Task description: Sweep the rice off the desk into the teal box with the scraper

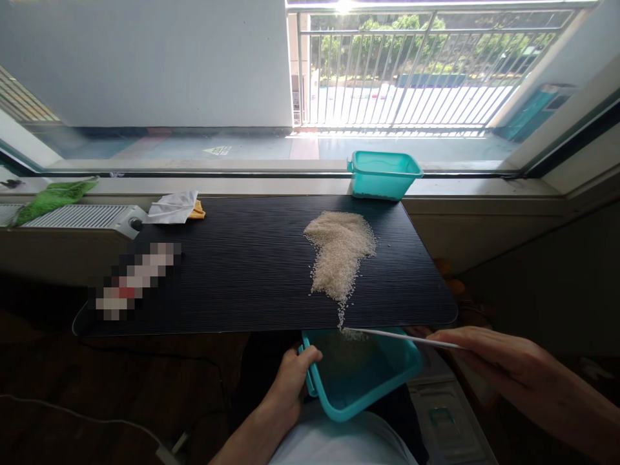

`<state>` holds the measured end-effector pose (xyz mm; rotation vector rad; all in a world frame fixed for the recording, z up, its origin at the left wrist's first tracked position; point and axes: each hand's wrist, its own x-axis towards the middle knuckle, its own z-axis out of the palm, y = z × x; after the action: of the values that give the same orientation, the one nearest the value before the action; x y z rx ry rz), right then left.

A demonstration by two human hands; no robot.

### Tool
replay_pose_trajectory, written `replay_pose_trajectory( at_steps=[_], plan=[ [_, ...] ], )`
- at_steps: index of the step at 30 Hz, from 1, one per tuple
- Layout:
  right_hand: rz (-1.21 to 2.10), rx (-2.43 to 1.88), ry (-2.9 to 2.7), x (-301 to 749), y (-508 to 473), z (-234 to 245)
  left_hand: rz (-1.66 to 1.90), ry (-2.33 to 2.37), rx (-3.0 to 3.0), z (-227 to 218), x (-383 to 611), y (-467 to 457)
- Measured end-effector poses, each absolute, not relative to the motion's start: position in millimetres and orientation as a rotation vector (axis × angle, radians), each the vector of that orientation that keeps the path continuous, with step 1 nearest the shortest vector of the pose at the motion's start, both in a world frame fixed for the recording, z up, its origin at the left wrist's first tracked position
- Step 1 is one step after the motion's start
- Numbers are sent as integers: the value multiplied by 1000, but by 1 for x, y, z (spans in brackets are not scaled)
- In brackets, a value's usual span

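A pile of white rice lies on the dark table, with a thin trail of grains running to the front edge. Below that edge my left hand grips the left rim of a turquoise plastic bin, thumb over the rim. Some rice sits inside the bin, in shadow. My right hand is closed on a long, thin white tool, seen nearly edge-on, so its exact kind is unclear. The tool's far tip is at the table edge, where the trail meets the bin.
At the table's far right corner stands another turquoise bin. White and yellow cloths lie at the back left, near a radiator with a green cloth. A blurred-out object is on the left. A window spans the back.
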<state>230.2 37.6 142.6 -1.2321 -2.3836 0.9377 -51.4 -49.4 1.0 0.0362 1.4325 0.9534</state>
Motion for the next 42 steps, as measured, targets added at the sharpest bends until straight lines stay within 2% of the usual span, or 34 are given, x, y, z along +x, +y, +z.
replay_pose_trajectory(
  at_steps=[8,11,20,42],
  plan=[
    [810,-1235,-2370,241,48,127,960,1456,32,5,-51,-48],
    [877,-1193,-2426,239,50,127,951,1462,38,4,-51,-49],
    [719,-1146,-2443,211,90,128,938,1437,22,5,-52,-48],
    [912,-1115,-2494,227,55,135,981,1421,13,3,-50,-49]
  ],
)
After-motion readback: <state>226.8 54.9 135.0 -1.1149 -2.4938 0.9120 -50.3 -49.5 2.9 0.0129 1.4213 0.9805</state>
